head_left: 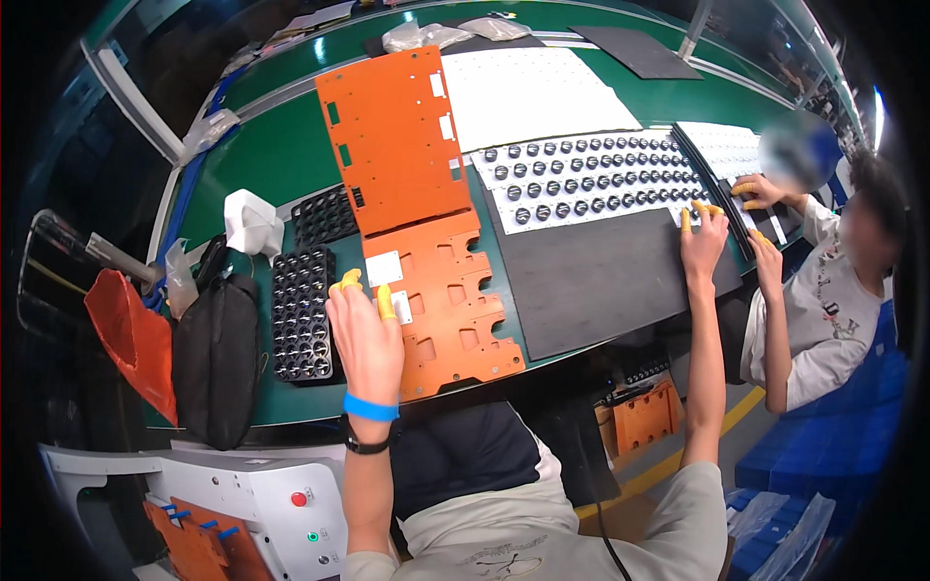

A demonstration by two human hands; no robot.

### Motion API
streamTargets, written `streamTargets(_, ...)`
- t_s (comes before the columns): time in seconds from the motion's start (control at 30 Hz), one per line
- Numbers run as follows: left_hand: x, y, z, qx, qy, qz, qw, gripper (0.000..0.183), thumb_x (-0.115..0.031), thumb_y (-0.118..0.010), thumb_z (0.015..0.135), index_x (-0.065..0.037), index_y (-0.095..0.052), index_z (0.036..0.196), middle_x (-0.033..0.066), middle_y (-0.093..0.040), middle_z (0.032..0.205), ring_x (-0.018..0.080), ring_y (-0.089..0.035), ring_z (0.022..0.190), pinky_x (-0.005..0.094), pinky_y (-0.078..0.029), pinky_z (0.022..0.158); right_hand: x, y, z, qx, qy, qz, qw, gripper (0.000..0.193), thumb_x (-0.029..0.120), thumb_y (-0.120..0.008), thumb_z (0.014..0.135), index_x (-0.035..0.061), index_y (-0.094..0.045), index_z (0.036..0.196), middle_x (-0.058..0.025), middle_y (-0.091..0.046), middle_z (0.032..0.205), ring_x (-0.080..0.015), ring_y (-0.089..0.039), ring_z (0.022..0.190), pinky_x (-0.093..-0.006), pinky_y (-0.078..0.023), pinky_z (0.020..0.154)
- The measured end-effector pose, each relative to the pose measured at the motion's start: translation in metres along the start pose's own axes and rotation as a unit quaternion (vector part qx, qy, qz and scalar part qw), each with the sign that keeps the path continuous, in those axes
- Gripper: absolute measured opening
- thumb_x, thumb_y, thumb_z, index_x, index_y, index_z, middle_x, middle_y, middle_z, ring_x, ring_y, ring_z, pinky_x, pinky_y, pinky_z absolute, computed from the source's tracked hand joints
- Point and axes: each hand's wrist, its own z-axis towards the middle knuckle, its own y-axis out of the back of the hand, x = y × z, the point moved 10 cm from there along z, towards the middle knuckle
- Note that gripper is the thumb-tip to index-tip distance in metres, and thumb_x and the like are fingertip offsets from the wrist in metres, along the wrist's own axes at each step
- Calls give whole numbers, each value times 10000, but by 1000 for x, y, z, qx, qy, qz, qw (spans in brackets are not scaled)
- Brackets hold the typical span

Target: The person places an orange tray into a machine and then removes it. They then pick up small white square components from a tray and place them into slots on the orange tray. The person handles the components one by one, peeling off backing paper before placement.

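At 8 o'clock, the left hand (366, 334) is beside a small white plate (403, 308) on the orange fixture (453, 368). At 3 o'clock, the right hand (704, 242) overlaps the knob-studded board (550, 199), itself at 2 o'clock. I cannot tell either grip's state.

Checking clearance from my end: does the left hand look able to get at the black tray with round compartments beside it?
Likely yes: the left hand is just to the right of the black tray, with nothing visible between them and no lid over its compartments.
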Motion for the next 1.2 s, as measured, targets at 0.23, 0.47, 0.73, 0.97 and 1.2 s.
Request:
streamTargets(0.23, 46, -45, 18, 96, 124, 38, 987, 183, -92, -534, 963, 84, -549, 1010, 322, -651, 918, 500, -635, 856, 565, -502, 721, -1, 3, 1, -4, -8, 32, 999, 275, 204, -706, 901, 49, -701, 1128, -156, -606, 1109, -320, -550, 1088, -439, -442, 927)
streamTargets(0.47, 50, -52, 19, 100, 115, 54, 987, 194, -108, -536, 967, 73, -559, 1032, 303, -659, 809, 497, -643, 809, 589, -493, 682, -4, 1, 0, -12, -3, 40, 999, 250, 188, -698, 905, 49, -704, 1113, -154, -607, 1101, -323, -554, 1082, -442, -438, 940)
streamTargets(0.73, 33, -4, 8, 14, 142, -310, 940, 250, -188, -480, 1060, 1, -580, 933, 56, -552, 676, 196, -528, 524, 290, -385, 502, 59, 33, 4, -22, 121, 164, 979, 245, 82, -713, 866, 65, -710, 1111, -126, -621, 1056, -308, -582, 1018, -421, -441, 915)
streamTargets(0.97, -121, -41, -92, 323, 281, -894, 134, 291, -307, -497, 1027, -25, -518, 1099, 20, -451, 812, 103, -355, 554, 237, -280, 479, 221, 186, -28, -1, 218, 485, 847, 236, 178, -781, 832, 45, -730, 1021, -86, -710, 958, -255, -633, 842, -391, -475, 802)
streamTargets(1.2, -144, -64, -98, 300, 205, -771, 523, 293, -329, -440, 1084, -51, -529, 1115, -1, -529, 759, 73, -497, 617, 237, -413, 532, 259, 193, -57, 146, 215, 593, 762, 373, 220, -849, 750, 27, -694, 1029, -116, -701, 1015, -268, -654, 883, -371, -463, 798)
